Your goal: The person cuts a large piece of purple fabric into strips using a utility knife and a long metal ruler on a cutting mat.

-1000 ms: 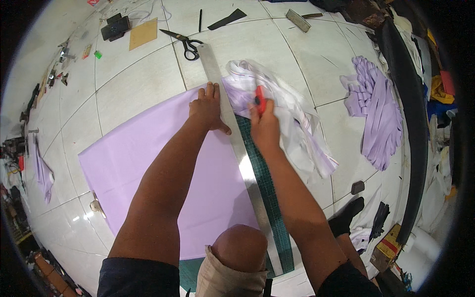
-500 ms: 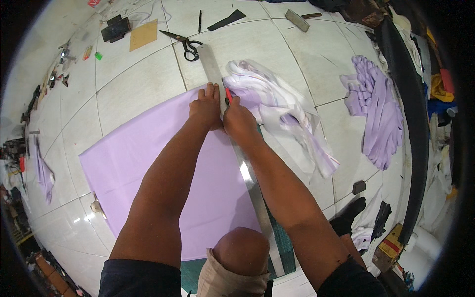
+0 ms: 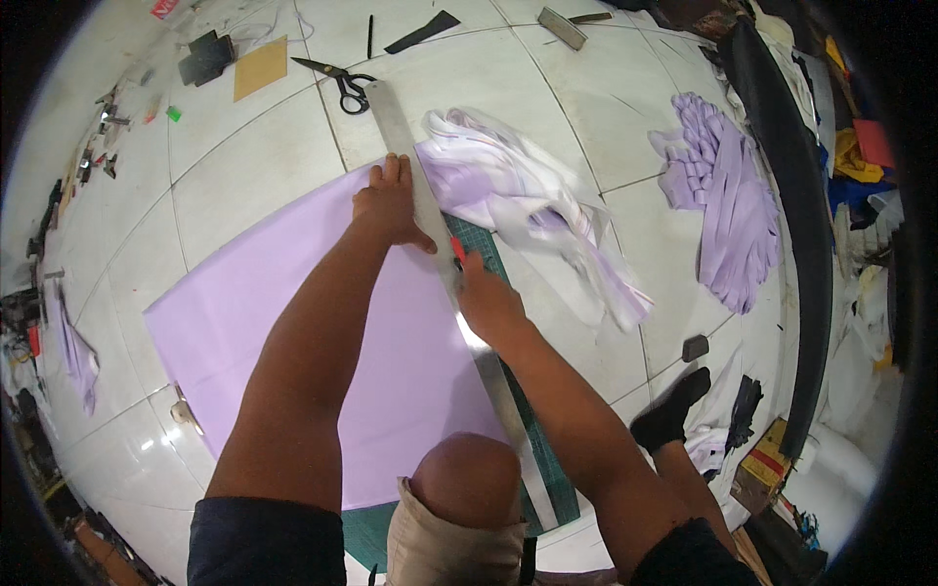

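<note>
Resting flat and unclenched, the left hand touches the metal ruler along the right side of the lilac cloth, spread over a green mat; the right hand grasps a red cutter at the ruler.

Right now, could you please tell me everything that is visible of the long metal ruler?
The ruler looks like silvery metal: long, flat, straight-edged, with a bright glare near its middle. It slants from beside the black scissors to the right of the bare knee, lying along the lilac fabric and over the green mat. The left hand rests on its left edge; the right hand holds a red tool at its right edge.
</note>
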Demonstrator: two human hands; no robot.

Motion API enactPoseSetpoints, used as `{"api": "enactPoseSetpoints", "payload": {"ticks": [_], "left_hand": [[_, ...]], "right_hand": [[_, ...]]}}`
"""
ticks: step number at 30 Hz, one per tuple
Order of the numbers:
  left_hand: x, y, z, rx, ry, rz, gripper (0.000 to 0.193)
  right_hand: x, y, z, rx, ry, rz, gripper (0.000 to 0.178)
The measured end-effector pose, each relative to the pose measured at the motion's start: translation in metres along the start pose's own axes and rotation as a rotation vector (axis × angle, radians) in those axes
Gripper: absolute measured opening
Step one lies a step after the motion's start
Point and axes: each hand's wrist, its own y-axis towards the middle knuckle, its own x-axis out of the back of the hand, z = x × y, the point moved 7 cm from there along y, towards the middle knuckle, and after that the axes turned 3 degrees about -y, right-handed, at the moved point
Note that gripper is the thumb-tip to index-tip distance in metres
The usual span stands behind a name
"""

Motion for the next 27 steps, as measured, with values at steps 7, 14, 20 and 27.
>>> {"api": "enactPoseSetpoints", "payload": {"ticks": [7,14,20,27], "left_hand": [[0.002,0.001,-0.006,-0.029,-0.015,0.014,0.158],[0.000,0.001,-0.002,-0.053,-0.053,0.026,0.157],[0.002,0.001,-0.009,-0.071,-0.058,0.002,0.157],[0.005,-0.004,-0.002,-0.049,-0.018,0.005,0.156]], "right_hand": [[0.009,-0.018,-0.016,0.019,-0.138,-0.036,0.023],[0.067,0.032,0.005,0.265,0.140,-0.622,0.041],[0.084,0.113,-0.048,0.118,0.186,-0.721,0.049],[0.103,0.067,-0.062,-0.023,0.245,-0.775,0.039]]}}
